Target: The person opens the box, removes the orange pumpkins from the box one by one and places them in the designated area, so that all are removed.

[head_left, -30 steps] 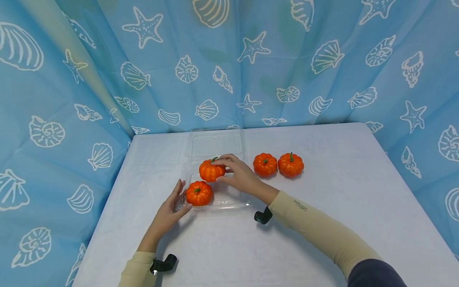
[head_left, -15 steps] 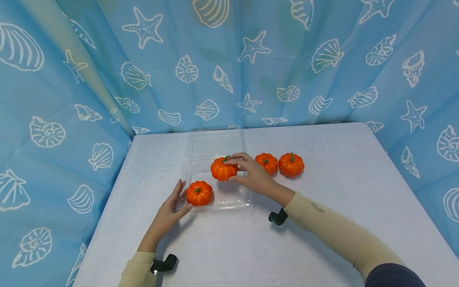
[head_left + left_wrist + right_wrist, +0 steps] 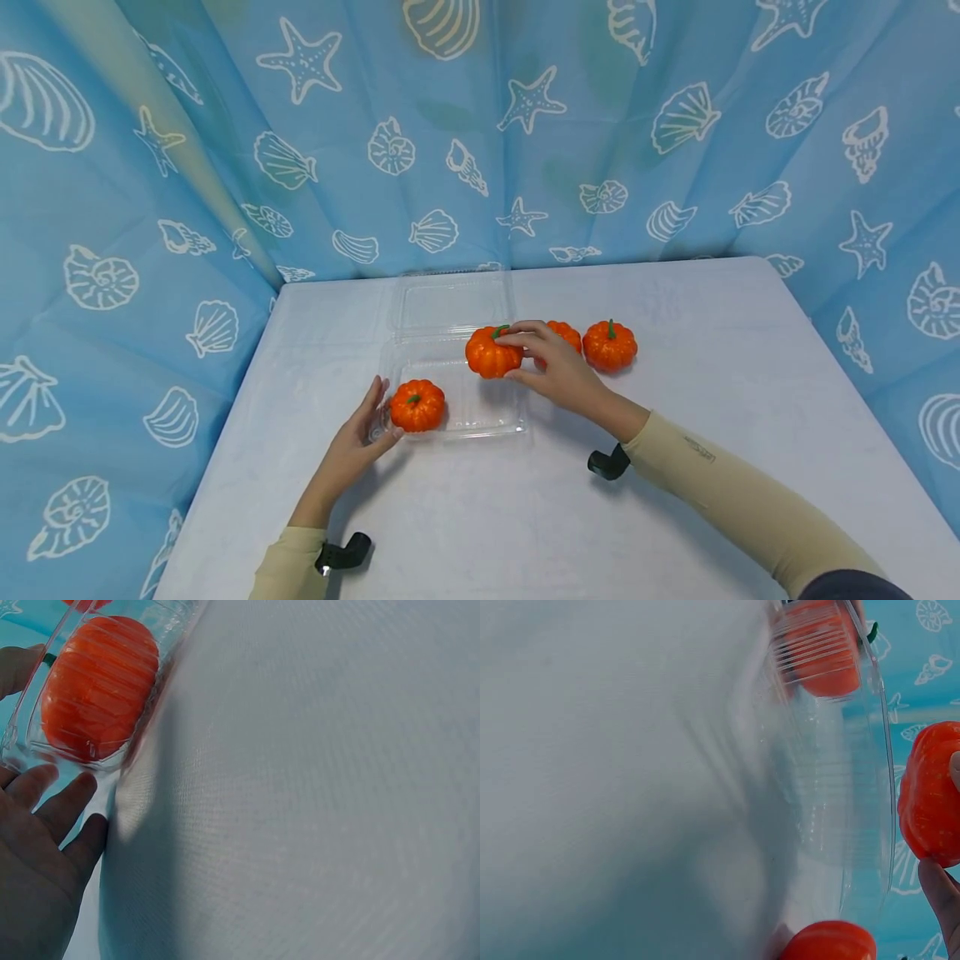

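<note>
My right hand (image 3: 558,367) grips an orange pumpkin (image 3: 491,353) with a green stem, fingers over its right side and thumb below. It hangs over the right part of a clear plastic clamshell box (image 3: 465,433) whose lid lies folded back. In the right wrist view the held pumpkin (image 3: 928,799) shows past the box rim. A second pumpkin (image 3: 417,406) sits in the box's front left corner. My left hand (image 3: 352,442) rests at that corner with its fingers extended; in the left wrist view the fingertips (image 3: 79,791) are at the box's end wall.
Two more pumpkins stand side by side on the white-covered table (image 3: 465,517), right of the box; my right hand partly hides the nearer pumpkin (image 3: 566,333), while the farther pumpkin (image 3: 610,346) is in full view. A blue shell-print curtain (image 3: 450,108) borders the table's back and sides.
My right hand has carried its pumpkin rightward, from just behind the corner pumpkin to the box's right part. My left hand and the other pumpkins have stayed put.
</note>
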A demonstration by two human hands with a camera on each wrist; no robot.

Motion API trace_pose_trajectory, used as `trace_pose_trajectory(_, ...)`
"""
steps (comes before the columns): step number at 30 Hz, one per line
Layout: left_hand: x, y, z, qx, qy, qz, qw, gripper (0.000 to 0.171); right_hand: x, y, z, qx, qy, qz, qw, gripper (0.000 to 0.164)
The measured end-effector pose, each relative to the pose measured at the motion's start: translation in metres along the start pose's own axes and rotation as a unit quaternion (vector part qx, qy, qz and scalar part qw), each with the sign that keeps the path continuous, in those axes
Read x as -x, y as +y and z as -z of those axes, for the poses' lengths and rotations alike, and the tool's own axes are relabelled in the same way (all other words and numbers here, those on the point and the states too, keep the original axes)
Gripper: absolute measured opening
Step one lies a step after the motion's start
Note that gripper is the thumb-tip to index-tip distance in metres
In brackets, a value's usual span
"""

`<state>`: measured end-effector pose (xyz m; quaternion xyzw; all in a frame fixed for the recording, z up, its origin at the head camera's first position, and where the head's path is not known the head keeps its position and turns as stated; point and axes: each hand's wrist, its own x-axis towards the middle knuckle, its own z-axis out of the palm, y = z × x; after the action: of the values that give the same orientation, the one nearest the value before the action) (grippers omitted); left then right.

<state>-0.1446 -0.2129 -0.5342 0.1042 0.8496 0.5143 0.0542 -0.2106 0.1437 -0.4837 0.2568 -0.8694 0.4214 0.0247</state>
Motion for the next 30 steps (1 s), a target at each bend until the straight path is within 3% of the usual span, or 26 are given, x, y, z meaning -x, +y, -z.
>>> trace_pose_trajectory(12,0.0,0.002,0.0,0.003,0.0,0.0,1.0,0.09,0.019,0.016,0.018,0.041,0.027,0.03,0.998,0.047)
trace_pose_trajectory(20,0.0,0.0,-0.001,0.006,-0.001,0.004,1.0,0.09,0.038,0.023,0.03,0.044,0.053,0.012,0.998,0.048)
trace_pose_trajectory(30,-0.002,-0.004,-0.001,-0.005,0.002,0.004,1.0,0.092,0.063,0.035,0.039,0.056,0.066,0.026,0.996,0.049)
